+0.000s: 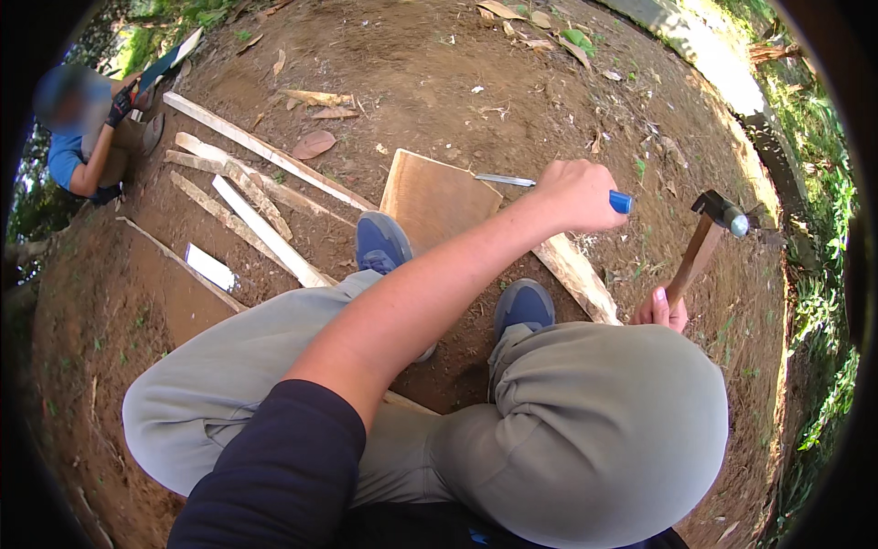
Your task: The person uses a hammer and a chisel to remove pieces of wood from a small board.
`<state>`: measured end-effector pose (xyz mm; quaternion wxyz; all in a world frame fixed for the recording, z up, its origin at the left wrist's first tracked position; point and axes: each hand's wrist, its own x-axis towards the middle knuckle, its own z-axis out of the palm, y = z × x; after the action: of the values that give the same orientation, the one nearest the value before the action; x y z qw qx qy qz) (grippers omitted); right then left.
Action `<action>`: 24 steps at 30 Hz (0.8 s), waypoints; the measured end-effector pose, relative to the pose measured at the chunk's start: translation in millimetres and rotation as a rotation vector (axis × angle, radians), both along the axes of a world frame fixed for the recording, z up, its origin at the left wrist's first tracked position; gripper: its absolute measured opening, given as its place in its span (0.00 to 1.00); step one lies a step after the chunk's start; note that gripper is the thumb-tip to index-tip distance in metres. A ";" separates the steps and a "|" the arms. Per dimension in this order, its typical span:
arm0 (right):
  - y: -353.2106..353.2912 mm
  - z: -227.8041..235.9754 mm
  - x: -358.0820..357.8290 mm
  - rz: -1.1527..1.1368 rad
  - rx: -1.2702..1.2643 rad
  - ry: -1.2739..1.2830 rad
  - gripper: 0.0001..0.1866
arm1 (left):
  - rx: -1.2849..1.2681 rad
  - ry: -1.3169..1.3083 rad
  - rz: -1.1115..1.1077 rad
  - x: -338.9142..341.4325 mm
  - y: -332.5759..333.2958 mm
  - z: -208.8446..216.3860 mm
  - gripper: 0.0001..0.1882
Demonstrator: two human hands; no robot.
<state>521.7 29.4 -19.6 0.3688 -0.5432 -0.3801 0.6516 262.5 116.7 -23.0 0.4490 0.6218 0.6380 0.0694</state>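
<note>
Just beside the left blue shoe (382, 242), wooden board (430, 197). Could skid if bumped. At its edge, chisel (505, 179). Might slip toward the shoe if held crooked. Then left hand (578, 195), curled around the chisel's handle. Could get bonked by a bad swing. Farther right, right hand (660, 313) wrapped around hammer (697, 251).

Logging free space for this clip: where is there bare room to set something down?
Widest: the lightly littered soil beyond the board, up to the leaves at the picture's top. A narrower patch lies between the chisel and the hammer. Crowded: left of the board, among the wood strips, and close around the shoes.
</note>
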 end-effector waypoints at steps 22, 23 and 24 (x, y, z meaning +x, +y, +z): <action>-47.9 12.8 -23.7 -0.325 -0.090 -0.249 0.09 | -0.148 0.052 -0.014 14.0 12.8 -6.2 0.17; -45.7 12.5 -32.9 -0.346 -0.103 -0.250 0.09 | -0.134 0.061 -0.013 11.5 10.8 -6.5 0.17; -46.5 9.3 -33.0 -0.266 -0.115 -0.271 0.09 | -0.120 0.070 -0.008 9.1 8.3 -6.5 0.18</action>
<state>488.7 -17.1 -10.3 0.3656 -0.6915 -0.3132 0.5386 271.5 125.0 -29.5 0.4632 0.5982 0.6539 0.0074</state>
